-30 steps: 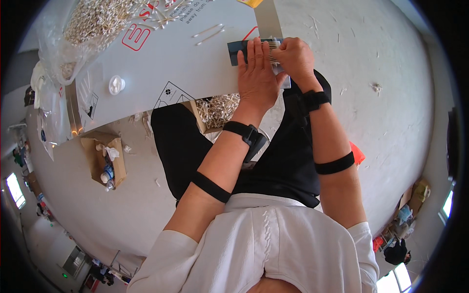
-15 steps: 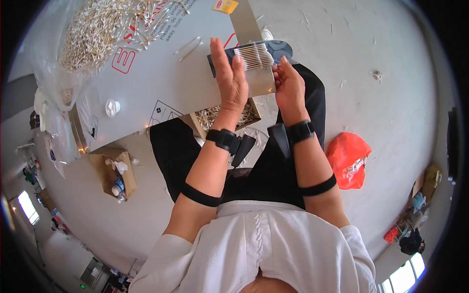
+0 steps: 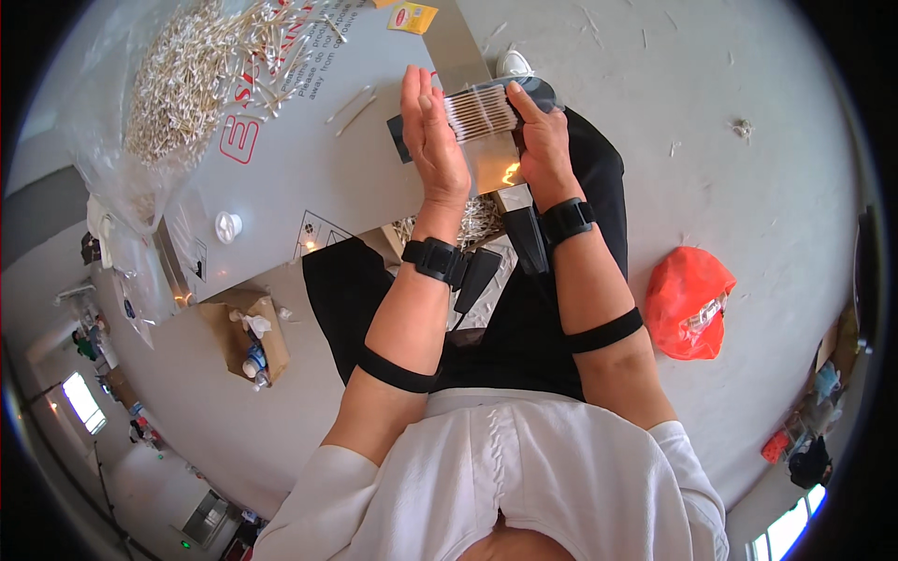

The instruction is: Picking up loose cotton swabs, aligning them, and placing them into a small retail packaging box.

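Observation:
A row of cotton swabs (image 3: 481,112), lying side by side with a clear band or film across them, sits over a dark, round-ended flat piece (image 3: 399,140) at the table's right edge. Along the swabs' left tips stands my left hand (image 3: 436,140), its fingers straight and together, the palm side against the tips. My right hand (image 3: 544,140) grips the row's right end, thumb laid along the top; its other fingers are mostly hidden. Two loose swabs (image 3: 355,114) rest on the table to the left. A big heap of swabs (image 3: 178,93) fills a clear plastic bag at far left.
The grey printed tabletop (image 3: 309,178) carries a small white round tub (image 3: 227,227) and a yellow packet (image 3: 412,18). Below its edge, between my knees, is a box of swabs (image 3: 480,220). On the floor are a cardboard box (image 3: 224,323) and a red bag (image 3: 687,304).
My right hand has moved slightly up and left, its thumb now lying over the swabs' right end. My left hand stays at the left tips. The whole view has shifted a little.

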{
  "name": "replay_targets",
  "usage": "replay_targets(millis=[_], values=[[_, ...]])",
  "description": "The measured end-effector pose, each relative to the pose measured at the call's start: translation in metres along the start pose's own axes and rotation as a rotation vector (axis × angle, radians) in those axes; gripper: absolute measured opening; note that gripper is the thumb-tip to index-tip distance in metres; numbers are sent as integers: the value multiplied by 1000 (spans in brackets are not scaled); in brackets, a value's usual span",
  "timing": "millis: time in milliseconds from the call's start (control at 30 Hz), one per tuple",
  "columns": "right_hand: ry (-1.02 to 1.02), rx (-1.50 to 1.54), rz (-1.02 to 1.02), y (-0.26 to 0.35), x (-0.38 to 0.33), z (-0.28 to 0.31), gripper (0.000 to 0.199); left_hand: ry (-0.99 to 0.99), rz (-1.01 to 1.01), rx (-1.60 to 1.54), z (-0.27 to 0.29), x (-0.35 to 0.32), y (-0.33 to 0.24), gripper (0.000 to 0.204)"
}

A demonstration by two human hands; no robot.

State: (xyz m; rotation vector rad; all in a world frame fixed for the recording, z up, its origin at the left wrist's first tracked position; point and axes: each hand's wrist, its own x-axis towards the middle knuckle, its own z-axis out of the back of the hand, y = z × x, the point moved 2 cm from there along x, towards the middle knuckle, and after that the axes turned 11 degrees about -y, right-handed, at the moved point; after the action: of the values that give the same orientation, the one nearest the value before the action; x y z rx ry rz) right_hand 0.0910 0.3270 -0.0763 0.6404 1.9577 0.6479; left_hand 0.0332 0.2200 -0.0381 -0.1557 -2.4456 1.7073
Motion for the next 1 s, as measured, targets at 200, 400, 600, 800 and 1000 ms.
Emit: replay_targets(millis=[200,400,600,800,1000], values=[[-2,-53,45,1,0,-4,17,7,-4,27,-3,2,1,74],[21,-45,86,-1,3,-1,16,-48,-54,114,-10,-3,2,73],[12,-35,68,-1,1,-5,18,-30,-93,160,-10,-3,2,71],[-19,-78,93,-1,2,-4,17,-54,-97,196,-11,-3,6,71],[6,-115,159,0,0,-1,18,-36,-134,267,-12,-4,4,66]])
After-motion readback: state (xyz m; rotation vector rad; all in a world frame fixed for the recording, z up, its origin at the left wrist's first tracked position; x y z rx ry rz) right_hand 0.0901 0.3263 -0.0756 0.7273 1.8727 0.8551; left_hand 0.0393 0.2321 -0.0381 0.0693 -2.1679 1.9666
